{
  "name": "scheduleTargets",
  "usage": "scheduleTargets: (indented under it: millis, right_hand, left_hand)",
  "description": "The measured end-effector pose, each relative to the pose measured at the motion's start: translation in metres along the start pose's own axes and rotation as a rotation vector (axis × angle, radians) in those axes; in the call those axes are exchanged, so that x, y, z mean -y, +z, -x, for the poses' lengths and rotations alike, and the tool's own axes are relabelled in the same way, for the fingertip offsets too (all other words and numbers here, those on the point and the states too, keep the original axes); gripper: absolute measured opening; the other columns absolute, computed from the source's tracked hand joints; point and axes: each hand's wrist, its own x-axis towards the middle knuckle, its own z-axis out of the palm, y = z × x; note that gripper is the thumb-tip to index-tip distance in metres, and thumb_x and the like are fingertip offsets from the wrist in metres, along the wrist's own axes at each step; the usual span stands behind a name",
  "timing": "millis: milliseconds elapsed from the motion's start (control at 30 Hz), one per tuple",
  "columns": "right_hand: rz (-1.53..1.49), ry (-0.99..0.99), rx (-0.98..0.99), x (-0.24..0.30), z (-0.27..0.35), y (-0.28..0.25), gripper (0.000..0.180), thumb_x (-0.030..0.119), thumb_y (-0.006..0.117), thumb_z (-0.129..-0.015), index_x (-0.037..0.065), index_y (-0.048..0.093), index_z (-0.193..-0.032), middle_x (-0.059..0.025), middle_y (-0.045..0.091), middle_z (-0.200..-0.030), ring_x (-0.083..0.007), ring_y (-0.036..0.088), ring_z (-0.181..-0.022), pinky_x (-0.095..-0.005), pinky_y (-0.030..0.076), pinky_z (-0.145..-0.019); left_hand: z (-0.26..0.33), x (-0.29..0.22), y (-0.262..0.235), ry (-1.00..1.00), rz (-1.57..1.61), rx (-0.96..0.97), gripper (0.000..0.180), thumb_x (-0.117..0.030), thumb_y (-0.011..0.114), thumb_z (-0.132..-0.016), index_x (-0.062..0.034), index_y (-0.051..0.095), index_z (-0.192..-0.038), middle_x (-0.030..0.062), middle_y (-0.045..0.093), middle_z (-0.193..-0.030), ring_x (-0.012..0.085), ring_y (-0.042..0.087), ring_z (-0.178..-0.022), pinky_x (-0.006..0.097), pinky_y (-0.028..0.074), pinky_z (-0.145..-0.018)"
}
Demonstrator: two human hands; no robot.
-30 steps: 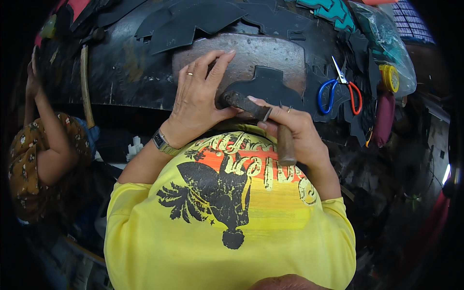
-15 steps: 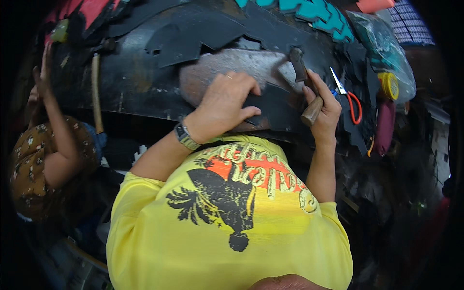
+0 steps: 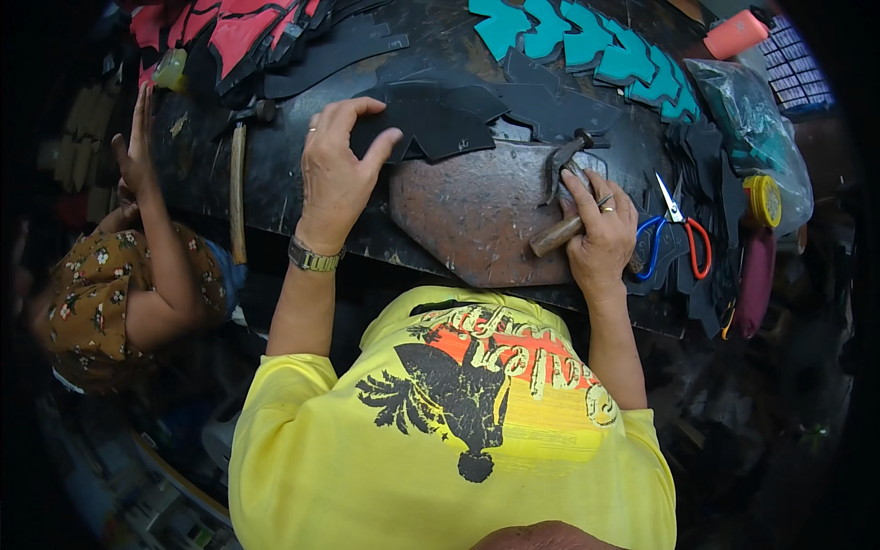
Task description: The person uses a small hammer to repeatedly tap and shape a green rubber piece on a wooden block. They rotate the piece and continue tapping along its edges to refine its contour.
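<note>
My left hand (image 3: 337, 170) is raised at the near left of a pile of black cut sheet pieces. Its thumb and forefinger are spread at the edge of the top black piece (image 3: 429, 117), with nothing visibly gripped. My right hand (image 3: 600, 234) is closed around a hammer; its short wooden handle (image 3: 555, 236) points toward me and its dark head (image 3: 561, 170) is at the far side of the fingers. Below the hammer lies a broad, worn, reddish-brown slab (image 3: 472, 220) with a bare top.
Scissors (image 3: 674, 215) with red and blue handles lie right of my right hand. Teal pieces (image 3: 587, 41) and red pieces (image 3: 243, 41) are spread along the back. Another hammer's wooden handle (image 3: 238, 192) lies at left, near a person's hands (image 3: 136, 151). A plastic bag (image 3: 752, 119) stands right.
My left hand has moved left and away from the slab, and a black piece now lies on the pile beside it. My right hand has lowered the hammer over the slab. The view has shifted.
</note>
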Motion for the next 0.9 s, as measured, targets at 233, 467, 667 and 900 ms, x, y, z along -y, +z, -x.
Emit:
scheduleTargets:
  millis: [233,467,667,900]
  right_hand:
    - [-0.042,0.021,-0.018,0.0,0.0,-0.001,0.041,0.014,0.079,-0.086,0.021,0.076,-0.126,-0.0096,0.072,-0.126,-0.0349,0.064,-0.116,-0.0471,0.048,-0.099]
    - [-0.043,0.044,-0.005,0.003,0.0,-0.002,0.039,0.015,0.078,-0.088,0.02,0.076,-0.127,-0.0101,0.072,-0.126,-0.036,0.064,-0.117,-0.0469,0.049,-0.098]
    - [-0.054,0.059,0.005,0.003,0.0,-0.002,0.039,0.015,0.076,-0.089,0.021,0.075,-0.128,-0.0106,0.071,-0.127,-0.0366,0.064,-0.118,-0.0471,0.049,-0.098]
    - [-0.054,0.055,-0.004,0.003,0.0,-0.002,0.039,0.014,0.076,-0.09,0.022,0.075,-0.128,-0.0101,0.072,-0.127,-0.036,0.065,-0.118,-0.0468,0.05,-0.098]
  left_hand:
    - [0.011,0.007,0.007,0.027,-0.268,0.078,0.07,-0.036,0.091,-0.076,-0.0116,0.064,-0.135,0.009,0.065,-0.126,0.0313,0.06,-0.12,0.046,0.046,-0.101]
    - [-0.001,0.007,0.006,-0.005,-0.178,0.134,0.051,-0.026,0.091,-0.079,-0.0029,0.072,-0.12,0.0111,0.07,-0.106,0.0304,0.064,-0.1,0.04,0.05,-0.091]
    - [-0.024,0.021,0.002,-0.117,0.18,0.221,0.036,-0.028,0.08,-0.093,0.0048,0.067,-0.096,0.0186,0.06,-0.088,0.0326,0.058,-0.079,0.039,0.047,-0.075]
    - [-0.064,0.049,0.015,-0.115,-0.065,0.153,0.045,-0.04,0.08,-0.092,-0.0003,0.069,-0.109,0.019,0.065,-0.103,0.0342,0.062,-0.094,0.043,0.05,-0.085]
